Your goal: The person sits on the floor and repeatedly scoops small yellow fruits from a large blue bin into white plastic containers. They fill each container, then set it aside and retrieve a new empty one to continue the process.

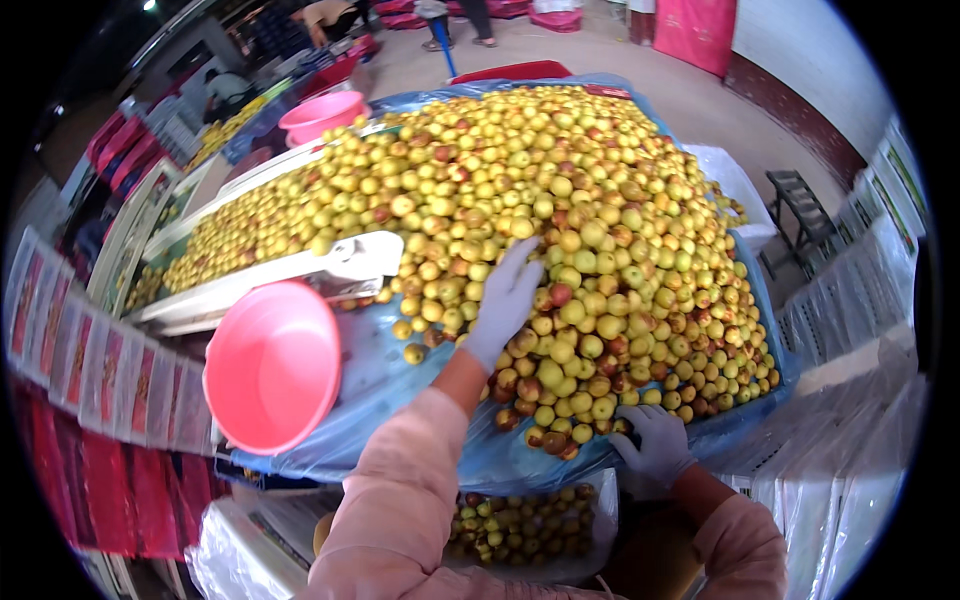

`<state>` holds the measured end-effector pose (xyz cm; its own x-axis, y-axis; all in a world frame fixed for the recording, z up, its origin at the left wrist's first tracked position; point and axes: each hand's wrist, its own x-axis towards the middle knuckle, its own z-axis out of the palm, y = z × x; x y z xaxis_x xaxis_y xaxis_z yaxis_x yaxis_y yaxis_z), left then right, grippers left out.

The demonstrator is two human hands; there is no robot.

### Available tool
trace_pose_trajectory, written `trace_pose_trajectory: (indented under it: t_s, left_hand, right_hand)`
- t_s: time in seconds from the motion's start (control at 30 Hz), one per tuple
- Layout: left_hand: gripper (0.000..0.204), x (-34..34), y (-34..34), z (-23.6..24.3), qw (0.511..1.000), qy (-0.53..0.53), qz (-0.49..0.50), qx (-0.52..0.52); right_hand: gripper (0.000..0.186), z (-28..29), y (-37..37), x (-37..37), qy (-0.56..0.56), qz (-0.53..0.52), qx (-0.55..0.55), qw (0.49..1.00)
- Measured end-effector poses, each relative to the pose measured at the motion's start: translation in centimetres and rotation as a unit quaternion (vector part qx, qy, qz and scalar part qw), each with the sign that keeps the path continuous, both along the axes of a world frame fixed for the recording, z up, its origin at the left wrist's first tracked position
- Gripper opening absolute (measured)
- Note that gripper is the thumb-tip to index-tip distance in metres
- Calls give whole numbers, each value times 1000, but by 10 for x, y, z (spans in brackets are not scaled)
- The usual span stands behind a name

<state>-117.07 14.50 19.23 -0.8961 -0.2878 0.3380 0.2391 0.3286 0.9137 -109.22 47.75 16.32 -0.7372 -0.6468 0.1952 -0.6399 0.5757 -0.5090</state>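
Note:
A big heap of yellow-green fresh jujubes (590, 280), many with red-brown patches, covers a table lined with blue plastic sheeting (375, 400). My left hand (508, 305), in a pale glove, reaches into the middle of the heap. Its fingers are stretched out and rest on the fruit. At the near edge of the pile is my right hand (655, 445), also gloved, its thumb and fingers spread and bent against the jujubes there. I see nothing gripped in either hand. Below the table edge, between my arms, a lined crate (606, 500) holds more jujubes, many of them browner.
A pink basin (275, 365) stands left, beside a pale sorting chute (240, 285) carrying jujubes. Another pink basin (325, 115) is farther back. A dark stool (800, 215) and stacked plastic-wrapped crates (850, 310) are at right. Other people (325, 20) are in the background.

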Motion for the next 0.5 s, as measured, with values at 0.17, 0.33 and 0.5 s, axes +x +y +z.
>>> trace_pose_trajectory:
  t_s: [0.17, 0.33, 0.5]
  left_hand:
    - [37, 87, -98, -49, 900, 37, 430, -53]
    - [41, 118, -232, -181, 870, -57, 375, -317]
    - [32, -45, -131, -99, 887, 62, 208, 408]
  right_hand:
    - [41, -2, 7, -1, 35, -1, 4, 999]
    - [45, -14, -19, 10, -10, 59, 6, 998]
    - [47, -6, 13, -2, -24, -15, 51, 998]
